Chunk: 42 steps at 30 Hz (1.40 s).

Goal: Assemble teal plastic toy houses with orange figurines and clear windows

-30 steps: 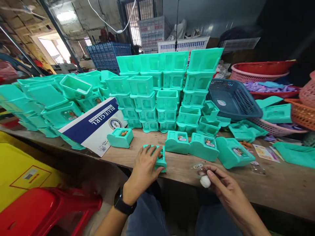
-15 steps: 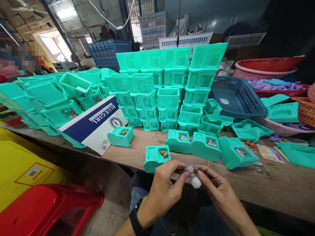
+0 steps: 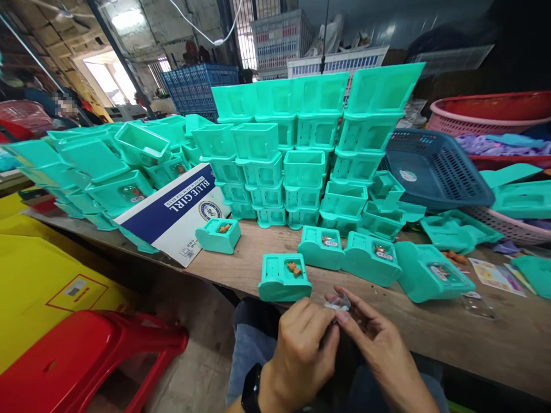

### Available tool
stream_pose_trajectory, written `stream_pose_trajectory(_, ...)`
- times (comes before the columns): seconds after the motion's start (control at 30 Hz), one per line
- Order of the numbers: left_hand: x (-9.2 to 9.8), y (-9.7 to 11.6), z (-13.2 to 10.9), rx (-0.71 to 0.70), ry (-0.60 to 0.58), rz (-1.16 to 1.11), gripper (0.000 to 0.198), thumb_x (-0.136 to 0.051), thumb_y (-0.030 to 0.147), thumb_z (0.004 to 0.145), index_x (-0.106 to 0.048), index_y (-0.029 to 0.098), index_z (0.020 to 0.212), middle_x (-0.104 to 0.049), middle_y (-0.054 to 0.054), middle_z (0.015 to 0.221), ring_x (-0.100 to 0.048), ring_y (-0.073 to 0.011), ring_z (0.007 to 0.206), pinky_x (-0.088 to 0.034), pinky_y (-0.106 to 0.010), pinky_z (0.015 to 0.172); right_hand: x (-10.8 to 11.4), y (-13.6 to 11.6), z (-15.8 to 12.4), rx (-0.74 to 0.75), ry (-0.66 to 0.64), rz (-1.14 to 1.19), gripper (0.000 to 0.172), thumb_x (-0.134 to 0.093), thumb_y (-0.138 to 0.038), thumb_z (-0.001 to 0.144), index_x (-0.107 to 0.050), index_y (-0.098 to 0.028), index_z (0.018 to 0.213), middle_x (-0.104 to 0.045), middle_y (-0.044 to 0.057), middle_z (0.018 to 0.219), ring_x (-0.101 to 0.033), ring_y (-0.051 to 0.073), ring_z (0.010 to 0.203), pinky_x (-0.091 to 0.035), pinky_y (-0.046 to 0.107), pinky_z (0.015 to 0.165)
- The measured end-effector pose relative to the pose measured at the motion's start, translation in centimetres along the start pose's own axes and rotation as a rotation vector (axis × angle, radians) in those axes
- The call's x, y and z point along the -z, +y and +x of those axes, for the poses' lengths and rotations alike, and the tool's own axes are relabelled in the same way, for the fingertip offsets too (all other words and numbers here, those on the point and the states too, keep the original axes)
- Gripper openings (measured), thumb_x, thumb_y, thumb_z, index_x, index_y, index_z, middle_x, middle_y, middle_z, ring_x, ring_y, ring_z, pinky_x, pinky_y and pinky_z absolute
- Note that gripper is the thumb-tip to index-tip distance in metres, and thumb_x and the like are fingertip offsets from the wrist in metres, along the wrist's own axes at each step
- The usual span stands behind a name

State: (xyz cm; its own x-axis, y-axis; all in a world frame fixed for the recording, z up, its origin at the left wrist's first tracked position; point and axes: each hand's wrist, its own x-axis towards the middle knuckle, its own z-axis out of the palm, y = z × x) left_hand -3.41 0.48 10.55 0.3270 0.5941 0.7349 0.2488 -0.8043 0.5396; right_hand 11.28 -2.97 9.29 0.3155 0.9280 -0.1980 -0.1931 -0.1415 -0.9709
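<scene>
Just in front of the table's edge, my right hand (image 3: 374, 338) pinches a small clear plastic piece (image 3: 338, 302) between thumb and fingers. My left hand (image 3: 301, 344) is closed against its near side, fingers curled; what those fingers grip is hidden. Beyond my left hand stands a green box (image 3: 278, 281) with an orange figure (image 3: 294, 269) in its recess. To its right are green boxes (image 3: 321, 246) with clear windows over orange pieces. Another green box (image 3: 218, 235) with an orange piece sits at the left.
Stacked green boxes (image 3: 260, 172) rise behind, beside a Blue Girl carton (image 3: 172, 212). A dark blue basket (image 3: 434, 166) and a clear plastic piece (image 3: 480, 304) lie right. A red stool (image 3: 86, 355) stands at lower left, a person (image 3: 66, 109) far left.
The white round item between my hands is no longer visible. My left hand has turned and its fingers have curled over. The view has shifted, so the table's things appear farther right.
</scene>
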Motion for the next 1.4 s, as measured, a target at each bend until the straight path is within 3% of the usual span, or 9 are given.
stream_pose_trajectory(0.13,2.0,-1.1,1.1,-0.076,-0.106,-0.047,0.013,-0.069,0.018,0.096,-0.065,0.018,0.108,-0.077,-0.006,0.090,-0.069,-0.0203,0.080,-0.057,-0.032,0.075,0.4,-0.3,0.3,0.055,0.003,-0.012,0.069,-0.089,-0.066,0.063,-0.078,-0.023,0.116,-0.081,0.015,0.112,-0.077,0.032,0.106,-0.064,0.040,0.091)
stream_pose_trajectory(0.23,4.5,-3.6,3.4,0.009,-0.172,0.161,0.044,-0.084,0.034,0.087,-0.063,0.020,0.123,-0.075,-0.011,0.114,-0.068,-0.0293,0.104,-0.057,-0.046,0.094,1.0,-0.6,1.4,0.118,0.024,-0.029,0.069,-0.088,-0.064,0.067,-0.074,-0.026,0.123,-0.078,0.013,0.122,-0.074,0.029,0.115,-0.062,0.036,0.096)
stream_pose_trajectory(0.33,5.9,-6.1,5.5,0.215,-0.414,0.377,0.090,-0.095,0.051,0.069,-0.054,0.014,0.141,-0.060,-0.023,0.143,-0.055,-0.0437,0.132,-0.046,-0.064,0.111,1.0,-0.9,3.2,0.160,-0.004,-0.049,0.071,-0.087,-0.064,0.070,-0.069,-0.026,0.129,-0.075,0.013,0.129,-0.072,0.028,0.119,-0.060,0.036,0.099)
stream_pose_trajectory(0.47,5.4,-7.3,5.7,0.287,-0.644,0.324,0.094,-0.095,0.059,0.065,-0.056,0.016,0.139,-0.064,-0.020,0.136,-0.061,-0.0406,0.127,-0.050,-0.059,0.109,0.1,-0.7,5.0,0.240,-0.133,-0.087,0.063,-0.082,-0.061,0.078,-0.067,-0.027,0.129,-0.074,0.012,0.131,-0.071,0.026,0.121,-0.059,0.037,0.101)
stream_pose_trajectory(0.6,4.6,-6.7,4.4,0.228,-0.621,0.227,0.091,-0.095,0.057,0.066,-0.054,0.021,0.140,-0.065,-0.015,0.133,-0.062,-0.0359,0.123,-0.052,-0.054,0.107,-0.1,-0.3,5.7,0.301,-0.173,-0.203,0.064,-0.080,-0.059,0.080,-0.064,-0.027,0.133,-0.072,0.011,0.135,-0.068,0.027,0.125,-0.058,0.040,0.104)
stream_pose_trajectory(0.77,4.7,-6.3,4.1,0.191,-0.584,0.206,0.088,-0.094,0.053,0.069,-0.055,0.018,0.140,-0.065,-0.016,0.134,-0.062,-0.0370,0.123,-0.052,-0.055,0.106,0.8,-0.8,5.7,0.349,-0.153,-0.447,0.063,-0.076,-0.059,0.084,-0.065,-0.026,0.136,-0.072,0.009,0.136,-0.067,0.029,0.127,-0.053,0.044,0.109)
stream_pose_trajectory(1.0,4.4,-6.4,4.2,0.183,-0.572,0.227,0.086,-0.096,0.051,0.067,-0.058,0.016,0.136,-0.066,-0.017,0.132,-0.063,-0.0368,0.123,-0.052,-0.053,0.106,1.1,-1.3,5.6,0.385,-0.186,-0.543,0.060,-0.073,-0.057,0.086,-0.063,-0.028,0.138,-0.071,0.008,0.137,-0.067,0.029,0.125,-0.056,0.040,0.105)
stream_pose_trajectory(1.27,4.2,-6.6,4.1,0.171,-0.573,0.212,0.090,-0.094,0.054,0.069,-0.056,0.012,0.140,-0.064,-0.020,0.136,-0.061,-0.0388,0.128,-0.039,-0.061,0.119,2.0,-1.6,6.0,0.453,-0.234,-0.679,0.060,-0.071,-0.055,0.087,-0.063,-0.027,0.139,-0.073,0.009,0.133,-0.069,0.031,0.123,-0.055,0.044,0.106)
stream_pose_trajectory(1.4,4.5,-6.1,4.3,0.056,-0.599,0.141,0.084,-0.090,0.035,0.080,-0.048,0.026,0.152,-0.061,-0.014,0.144,-0.060,-0.0338,0.132,-0.042,-0.058,0.119,2.1,-1.7,6.4,0.505,-0.236,-0.699,0.058,-0.071,-0.057,0.087,-0.066,-0.028,0.137,-0.072,0.009,0.137,-0.068,0.032,0.125,-0.056,0.044,0.105)
